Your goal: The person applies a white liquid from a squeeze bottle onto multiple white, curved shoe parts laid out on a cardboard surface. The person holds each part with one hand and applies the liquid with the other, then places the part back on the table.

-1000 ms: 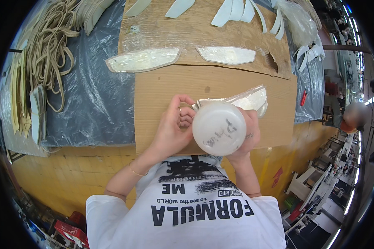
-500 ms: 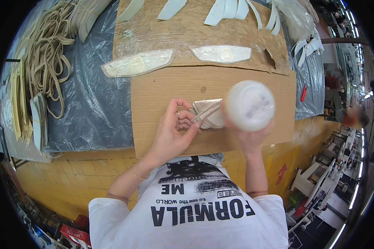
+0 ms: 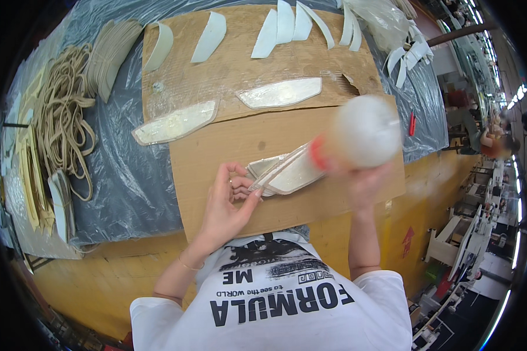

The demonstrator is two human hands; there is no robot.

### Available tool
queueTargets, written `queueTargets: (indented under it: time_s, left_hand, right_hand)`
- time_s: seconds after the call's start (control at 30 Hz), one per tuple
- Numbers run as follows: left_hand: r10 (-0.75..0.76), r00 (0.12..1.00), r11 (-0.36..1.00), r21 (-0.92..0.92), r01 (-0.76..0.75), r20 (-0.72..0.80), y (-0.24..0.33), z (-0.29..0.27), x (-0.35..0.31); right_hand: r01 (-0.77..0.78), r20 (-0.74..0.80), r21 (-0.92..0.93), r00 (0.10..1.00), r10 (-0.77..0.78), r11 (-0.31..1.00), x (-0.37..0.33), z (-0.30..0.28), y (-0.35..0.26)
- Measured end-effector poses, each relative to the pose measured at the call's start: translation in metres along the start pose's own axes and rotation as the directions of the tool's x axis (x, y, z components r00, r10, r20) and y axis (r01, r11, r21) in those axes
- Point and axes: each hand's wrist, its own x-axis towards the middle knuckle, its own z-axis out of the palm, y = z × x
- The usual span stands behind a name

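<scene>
My left hand (image 3: 227,202) pinches the left end of a small overlapping stack of flat, pale curved pieces (image 3: 295,177) with beige borders. These pieces rest on a sheet of brown cardboard (image 3: 216,146). In my right hand (image 3: 363,184), fingers wrapped round it, is a whitish squeeze bottle (image 3: 369,131) with a red part near its lower left end. Motion blurs both the bottle and that hand. The bottle is tilted over the right end of the stack and hides it; whether it touches the pieces I cannot tell.
Two similar glossy pieces, one left (image 3: 178,123) and one right (image 3: 284,92), lie beyond the stack. White curved strips (image 3: 209,38) line the far board. Beige cord (image 3: 64,111) and strip bundles (image 3: 108,55) lie left on dark plastic sheeting (image 3: 123,199). A red pen-like object (image 3: 412,124) lies right.
The bottle has swung and its red part now shows. More of the upper pale piece is visible, slanting up to the right. My left hand keeps its pinch. The whole view has shifted.
</scene>
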Motion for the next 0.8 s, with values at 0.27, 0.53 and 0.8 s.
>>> queueTargets:
  time_s: [0.27,0.53,0.8]
  left_hand:
    - [0.038,0.999,0.999,0.035,-0.037,-0.038,-0.009,0.000,-0.006]
    - [-0.035,0.998,0.942,0.332,0.049,-0.049,0.015,-0.001,-0.007]
    - [0.357,0.883,0.470,0.759,-0.451,0.303,0.075,0.017,0.009]
  right_hand:
    - [0.013,0.122,-0.188,0.993,0.011,0.982,0.006,0.022,0.015]
    - [-0.297,-0.276,-0.325,0.938,0.210,0.898,0.032,-0.053,0.084]
    - [-0.378,-0.313,0.650,0.657,0.685,0.659,0.012,-0.092,0.078]
